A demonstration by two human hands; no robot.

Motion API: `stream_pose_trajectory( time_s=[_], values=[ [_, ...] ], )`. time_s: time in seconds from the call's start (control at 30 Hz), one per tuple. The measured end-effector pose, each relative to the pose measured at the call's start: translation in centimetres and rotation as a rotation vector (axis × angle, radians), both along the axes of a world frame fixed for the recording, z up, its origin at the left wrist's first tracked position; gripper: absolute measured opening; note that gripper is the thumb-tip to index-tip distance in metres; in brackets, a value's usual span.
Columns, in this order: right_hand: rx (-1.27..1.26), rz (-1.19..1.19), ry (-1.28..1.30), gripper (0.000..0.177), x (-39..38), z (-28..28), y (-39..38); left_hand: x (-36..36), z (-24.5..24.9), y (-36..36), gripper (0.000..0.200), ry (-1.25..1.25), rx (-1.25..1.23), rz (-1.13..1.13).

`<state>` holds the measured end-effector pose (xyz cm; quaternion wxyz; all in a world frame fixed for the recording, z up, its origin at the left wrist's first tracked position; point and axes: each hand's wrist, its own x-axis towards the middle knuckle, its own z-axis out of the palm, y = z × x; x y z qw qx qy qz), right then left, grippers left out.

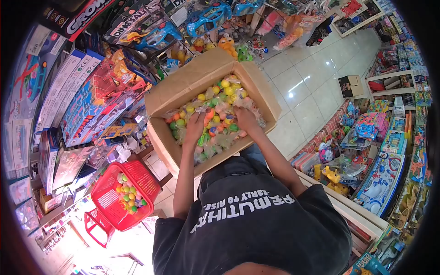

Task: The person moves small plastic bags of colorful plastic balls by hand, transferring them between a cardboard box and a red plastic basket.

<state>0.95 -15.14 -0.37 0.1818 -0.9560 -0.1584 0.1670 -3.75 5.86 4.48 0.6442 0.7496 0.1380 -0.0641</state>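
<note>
Shirt [247,215], dark and printed, is seen nearest, with the cardboard box [190,81] drawn up close to the lap, presumably so that both arms can be let down into it easily. Its flaps are folded outward, leaving the mouth wide. Inside, coloured balls [216,120] are bundled in clear plastic, and into these both hands are sunk: the left hand [197,120] bent downward at the left, the right hand [246,119] angled in from the right. Fingertips are hidden by plastic, so whether anything is pinched cannot be told. Off to the left, more balls are held in a red basket [147,176], placed beside the box, likely for easy reach. Beyond, boxed toys [98,98] are stacked on edge, probably to save space, and pale floor tiles [295,87] are lit by reflections.
</note>
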Motion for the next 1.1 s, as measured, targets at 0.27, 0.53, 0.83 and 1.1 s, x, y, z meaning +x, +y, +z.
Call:
stream_pose_trajectory(
  time_s=[0.27,0.53,0.83,1.1],
  values=[
    [-0.003,0.033,0.043,0.028,-0.2,0.0,0.3,3.7,-2.0,-2.9,0.029,-0.025,-0.113,-0.059],
    [-0.147,0.126,0.103,0.035,0.3,-1.0,0.3,5.9,-5.8,-4.9,0.028,0.009,-0.037,-0.289],
    [-0.098,0.301,-0.008,0.069,-2.2,2.2,-0.5,5.6,-5.9,-5.0,0.04,-0.199,0.123,-0.219],
    [-0.178,0.328,0.066,0.073,-3.0,1.7,-0.6,4.9,-8.8,-3.9,0.034,-0.158,0.419,-0.364]
  ],
)
